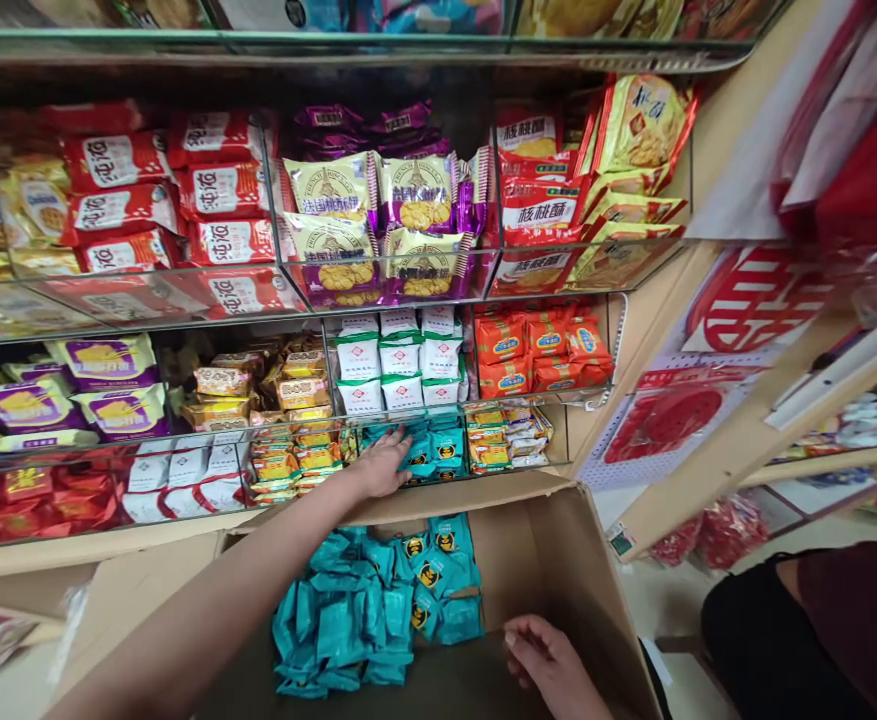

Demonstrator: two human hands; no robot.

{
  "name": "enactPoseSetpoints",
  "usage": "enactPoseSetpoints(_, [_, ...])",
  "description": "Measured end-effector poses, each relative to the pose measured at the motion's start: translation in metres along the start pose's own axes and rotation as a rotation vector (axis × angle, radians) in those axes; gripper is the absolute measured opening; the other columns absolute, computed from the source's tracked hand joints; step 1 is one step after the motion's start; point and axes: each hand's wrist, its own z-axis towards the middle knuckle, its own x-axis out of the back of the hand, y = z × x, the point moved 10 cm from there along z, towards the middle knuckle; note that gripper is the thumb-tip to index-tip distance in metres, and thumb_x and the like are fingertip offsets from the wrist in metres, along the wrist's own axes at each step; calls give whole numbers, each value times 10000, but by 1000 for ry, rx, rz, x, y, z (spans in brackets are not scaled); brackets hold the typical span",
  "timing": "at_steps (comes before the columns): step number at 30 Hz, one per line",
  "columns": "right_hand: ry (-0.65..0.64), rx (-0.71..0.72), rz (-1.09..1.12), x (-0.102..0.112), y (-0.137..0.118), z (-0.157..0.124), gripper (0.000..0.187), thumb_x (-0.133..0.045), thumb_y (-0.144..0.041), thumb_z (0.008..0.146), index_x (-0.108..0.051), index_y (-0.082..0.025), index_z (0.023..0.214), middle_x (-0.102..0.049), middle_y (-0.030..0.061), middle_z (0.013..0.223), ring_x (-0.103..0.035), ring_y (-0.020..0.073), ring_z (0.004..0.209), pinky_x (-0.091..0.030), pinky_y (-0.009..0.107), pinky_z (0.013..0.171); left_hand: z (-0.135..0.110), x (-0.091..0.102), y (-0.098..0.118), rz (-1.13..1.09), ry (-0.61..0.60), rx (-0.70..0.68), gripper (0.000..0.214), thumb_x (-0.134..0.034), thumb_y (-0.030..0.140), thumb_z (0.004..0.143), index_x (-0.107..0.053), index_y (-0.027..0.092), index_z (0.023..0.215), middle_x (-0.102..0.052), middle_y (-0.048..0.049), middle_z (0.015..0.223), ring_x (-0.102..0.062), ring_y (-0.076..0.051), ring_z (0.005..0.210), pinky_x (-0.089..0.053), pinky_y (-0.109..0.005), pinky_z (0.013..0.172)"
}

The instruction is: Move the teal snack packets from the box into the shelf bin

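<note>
My left hand reaches into a clear shelf bin of teal snack packets; its fingers lie spread flat on the packets and I see none gripped. My right hand rests inside an open cardboard box below the shelf, fingers loosely curled near the box's right wall, with nothing seen in them. Many teal packets lie heaped in the left half of the box.
Clear-fronted shelves hold white packets, orange packets, yellow-and-purple biscuit bags and red bags. A wooden side panel with red decorations stands to the right. My dark-clothed leg is at lower right.
</note>
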Motion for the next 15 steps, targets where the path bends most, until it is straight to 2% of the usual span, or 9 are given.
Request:
enactPoseSetpoints(4, [30,-41,-33,3,4,-4,264,-522,-428,684,-529,-168,729,-537,9,641,-517,126,561,-380,213,477,-55,4,35,-65,39,-92,276,-379,279,848,-515,197,1074,-557,-68,1018,-519,-170,913,-416,-331,806])
enactPoseSetpoints(5, [28,-54,-58,2,6,-5,253,-511,-419,690,-531,-170,731,-545,13,653,-527,131,567,-380,214,473,-73,-2,45,-90,32,-144,279,-360,260,850,-524,213,1070,-579,-61,964,-523,-167,897,-408,-314,806])
enactPoseSetpoints(6, [14,-66,-100,0,7,-5,239,-499,-405,696,-535,-172,734,-552,15,657,-536,140,573,-382,218,470,-93,-9,58,-135,24,-257,278,-360,240,840,-547,212,1044,-598,-63,876,-533,-172,844,-409,-311,775])
enactPoseSetpoints(7, [-8,-66,-153,-3,7,-4,223,-494,-386,697,-544,-172,739,-561,19,658,-548,152,589,-390,226,478,-114,-24,69,-185,-41,-367,285,-360,219,832,-556,227,1039,-606,-58,843,-536,-173,821,-405,-306,763])
enactPoseSetpoints(8, [-35,-50,-212,-7,6,0,206,-497,-361,692,-556,-173,751,-576,24,670,-562,167,621,-407,239,505,-132,-40,71,-233,-92,-403,296,-366,204,823,-555,250,1046,-610,-55,871,-538,-173,829,-401,-298,764])
enactPoseSetpoints(10, [-92,33,-328,-18,-3,12,226,-531,-292,655,-582,-177,842,-615,42,783,-579,202,767,-438,281,636,-157,-71,57,-328,-128,-340,300,-387,204,810,-566,291,1034,-591,-42,1012,-523,-189,923,-380,-295,818])
enactPoseSetpoints(11, [-104,82,-380,-23,-8,21,304,-554,-250,623,-578,-180,918,-620,52,876,-564,217,865,-428,300,725,-166,-89,44,-383,-145,-272,290,-395,211,807,-576,301,1015,-584,-32,1037,-520,-189,946,-378,-283,831])
enactPoseSetpoints(13, [-61,135,-474,-29,-16,44,508,-584,-177,556,-525,-187,1060,-575,64,1059,-494,231,1028,-373,313,855,-179,-126,15,-500,-172,-115,280,-401,238,805,-574,300,1017,-600,-24,999,-541,-175,917,-400,-247,796])
enactPoseSetpoints(15, [26,107,-547,-33,-15,67,630,-599,-151,513,-474,-183,1130,-519,81,1154,-438,242,1104,-344,315,899,-190,-159,-1,-582,-221,-66,274,-435,286,789,-578,301,1022,-613,-21,976,-558,-176,881,-413,-233,756])
